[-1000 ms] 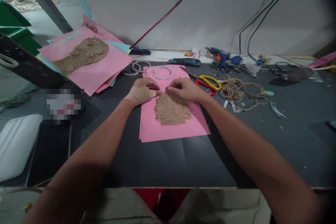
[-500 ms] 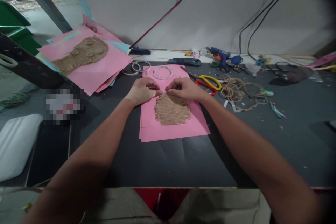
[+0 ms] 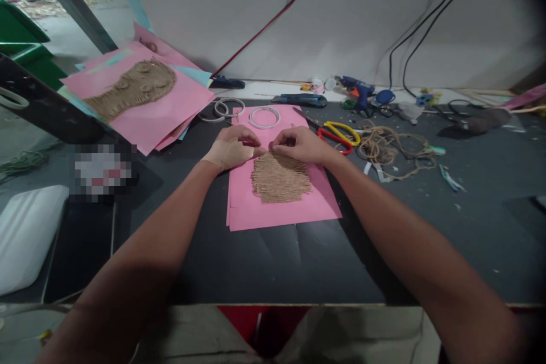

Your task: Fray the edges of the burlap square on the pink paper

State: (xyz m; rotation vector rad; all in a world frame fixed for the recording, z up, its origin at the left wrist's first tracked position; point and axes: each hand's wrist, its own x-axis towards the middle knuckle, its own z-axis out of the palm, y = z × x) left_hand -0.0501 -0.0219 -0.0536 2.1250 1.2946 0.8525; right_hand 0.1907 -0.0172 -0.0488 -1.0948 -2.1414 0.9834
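Note:
My left hand (image 3: 232,147), with a tan wrap around its wrist, and my right hand (image 3: 296,145) meet with curled fingertips just above a fringed panel of jute strands (image 3: 280,178). The panel lies on a pink paper sheet (image 3: 284,213), and the fingertips nearly touch at its top edge. Whatever lies between the fingers is hidden. Above my hands, a white hoop ring (image 3: 264,117) rests on the same sheet.
Left of the sheet lies a pink paper stack (image 3: 170,116) bearing a jute shape, with metal rings (image 3: 226,108) beside it. To the right are red-and-yellow scissors (image 3: 336,136), a jute twine tangle (image 3: 394,151), a utility knife (image 3: 301,100) and a blue glue gun (image 3: 360,92).
Both hands have shifted only slightly, with their fingertips staying together above the jute's top edge. The paper and the other objects have not visibly moved.

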